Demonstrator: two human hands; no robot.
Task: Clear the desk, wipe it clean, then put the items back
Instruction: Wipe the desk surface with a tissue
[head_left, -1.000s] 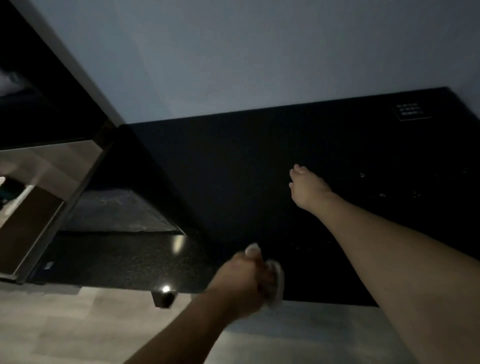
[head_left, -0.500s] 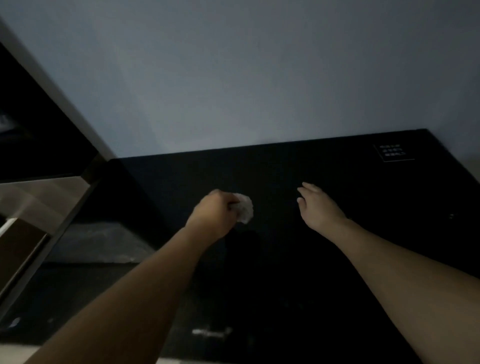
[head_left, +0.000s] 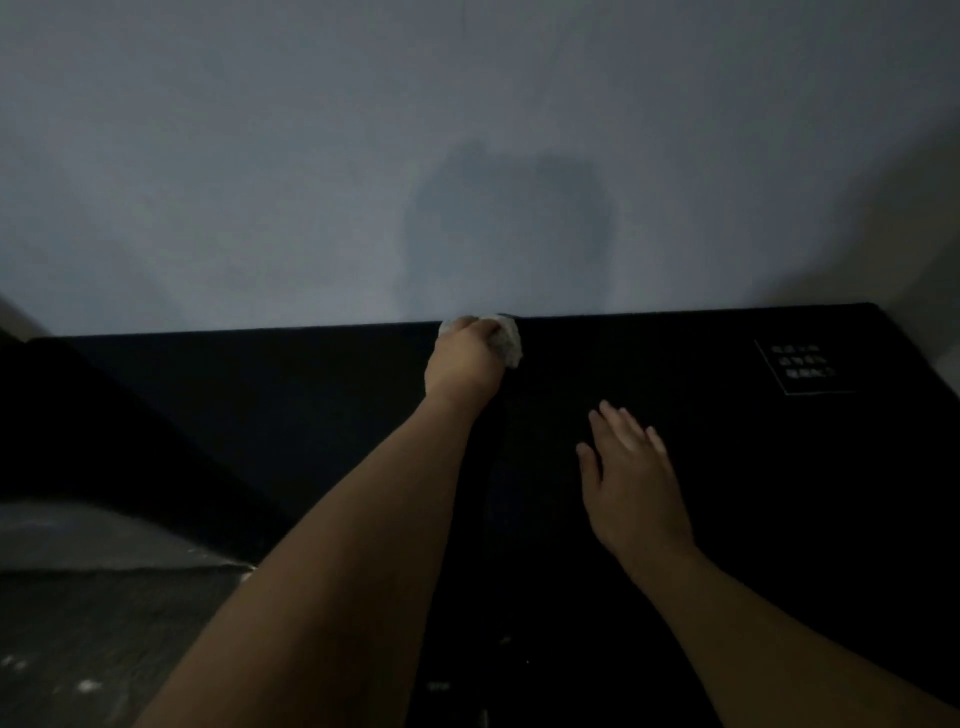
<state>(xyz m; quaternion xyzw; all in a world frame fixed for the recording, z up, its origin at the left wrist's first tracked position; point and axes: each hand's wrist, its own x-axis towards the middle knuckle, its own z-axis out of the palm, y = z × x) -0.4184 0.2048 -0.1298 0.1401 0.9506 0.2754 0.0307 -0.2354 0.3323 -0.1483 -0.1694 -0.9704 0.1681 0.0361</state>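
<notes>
the white wipe (head_left: 506, 340) is a crumpled wad with no clear long axis, pale and lumpy, at the far edge of the black desk (head_left: 311, 405) where it meets the wall (head_left: 363, 182). the left hand (head_left: 465, 358) curls round it. the right hand (head_left: 631, 486) lies flat on the desk, nearer, fingers straight and slightly spread, pointing far

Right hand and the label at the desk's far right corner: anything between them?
Nothing: in the head view only bare black desk lies between right hand and label.
</notes>
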